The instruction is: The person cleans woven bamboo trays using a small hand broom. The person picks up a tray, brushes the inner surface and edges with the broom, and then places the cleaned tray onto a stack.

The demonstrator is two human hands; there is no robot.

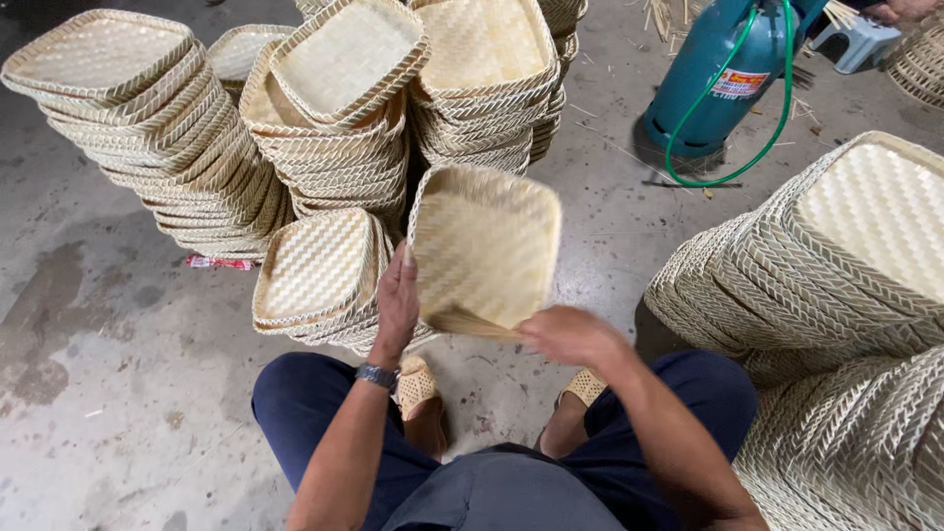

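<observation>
A person sits low on the grey floor [118, 393] and holds up 1 woven tray [484, 246] in front of the knees. The tray is square, pale yellow and tilted, so its inside faces the person. The left hand [396, 307] grips the tray's left edge, with the fingers closed round the rim. The right hand [568, 334] is at the tray's bottom edge, closed on it, though it looks a bit blurry. A wrist watch [378, 375] sits on the left arm. Just left of the held tray is a short stack of trays [315, 270]. Behind it are tall tray stacks [324, 108], some leaning. More upside-down trays [846, 256] lie in a pile on the right. A blue-green gas tank [713, 74] with a green hose [777, 118] stands at the back.
</observation>
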